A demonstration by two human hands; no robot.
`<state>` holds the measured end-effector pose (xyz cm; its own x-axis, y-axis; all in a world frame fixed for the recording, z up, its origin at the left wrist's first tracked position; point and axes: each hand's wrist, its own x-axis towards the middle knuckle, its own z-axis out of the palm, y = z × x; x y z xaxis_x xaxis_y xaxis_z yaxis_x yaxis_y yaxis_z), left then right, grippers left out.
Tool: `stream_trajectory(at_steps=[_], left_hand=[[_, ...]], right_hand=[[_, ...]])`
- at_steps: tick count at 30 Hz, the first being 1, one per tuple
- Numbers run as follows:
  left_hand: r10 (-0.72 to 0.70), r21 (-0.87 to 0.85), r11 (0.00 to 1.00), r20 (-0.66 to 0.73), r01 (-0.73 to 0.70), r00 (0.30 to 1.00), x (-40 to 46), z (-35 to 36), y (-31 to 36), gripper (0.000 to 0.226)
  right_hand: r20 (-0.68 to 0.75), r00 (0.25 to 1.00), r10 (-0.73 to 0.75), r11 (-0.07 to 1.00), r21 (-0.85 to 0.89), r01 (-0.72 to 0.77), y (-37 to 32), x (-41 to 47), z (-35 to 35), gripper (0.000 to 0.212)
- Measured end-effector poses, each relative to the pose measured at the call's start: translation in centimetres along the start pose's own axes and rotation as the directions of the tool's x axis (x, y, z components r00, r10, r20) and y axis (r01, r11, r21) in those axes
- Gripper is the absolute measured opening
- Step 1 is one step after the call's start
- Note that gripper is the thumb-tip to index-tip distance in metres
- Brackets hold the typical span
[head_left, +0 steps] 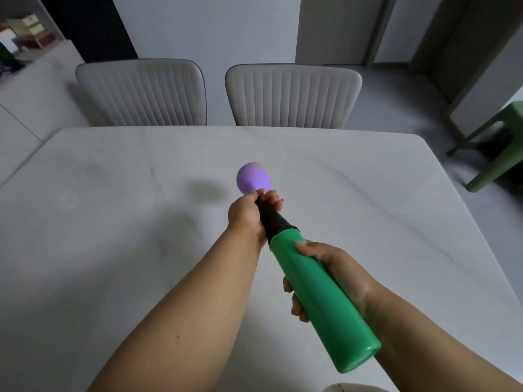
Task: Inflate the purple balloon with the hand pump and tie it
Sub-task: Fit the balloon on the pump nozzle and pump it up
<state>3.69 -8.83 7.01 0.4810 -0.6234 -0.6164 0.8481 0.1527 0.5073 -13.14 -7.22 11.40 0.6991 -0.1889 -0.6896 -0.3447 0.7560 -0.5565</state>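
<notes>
R hand (334,275): nearest cam, wrapped round green barrel of the hand pump (319,292), thumb on top, fingers curled under. Clamped firm.
Pump: held in air over the table (113,193), angled away from cam; green body near, black nozzle section (270,217) far end. Looks pushed in, little black showing.
L hand (246,215): beyond, closed on nozzle tip, thumb + fingers pinching balloon neck onto it.
Purple balloon (253,178): on nozzle, just past L fingers, off the table. Small, round, only part-filled; yellowish print on far side.
Step (my read): mid-pumping, early on.
Do well: keep L pinch tight on neck so it won't slip off or leak; long full strokes w/ R; pump in line w/ nozzle, no twisting; stop before skin goes taut, leave neck slack for knot.
Risk: neck popping off on push stroke.
Far: two pale chairs (141,91) at table's far edge.
Writing/brands: none legible on pump; balloon print too small to tell.
</notes>
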Motion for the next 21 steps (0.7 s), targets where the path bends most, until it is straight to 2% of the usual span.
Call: stream_trajectory(at_steps=[7,14,21], left_hand=[[-0.073,0.019,0.997,-0.027,0.073,0.997,-0.3,0.4,-1.1,0.033],[-0.047,-0.03,0.998,-0.035,0.046,0.998,1.5,-0.1,2.0,0.033],[-0.117,0.149,0.983,0.031,0.112,0.993,-0.8,0.8,-1.0,0.032]], right_hand=[[-0.044,0.999,-0.007,0.999,-0.048,0.005,-0.6,0.2,-0.3,0.06],[0.037,0.998,0.047,0.997,-0.069,-0.044,-0.2,-1.1,-0.1,0.052],[-0.025,1.0,0.015,0.998,-0.061,-0.016,-1.4,0.0,0.0,0.05]])
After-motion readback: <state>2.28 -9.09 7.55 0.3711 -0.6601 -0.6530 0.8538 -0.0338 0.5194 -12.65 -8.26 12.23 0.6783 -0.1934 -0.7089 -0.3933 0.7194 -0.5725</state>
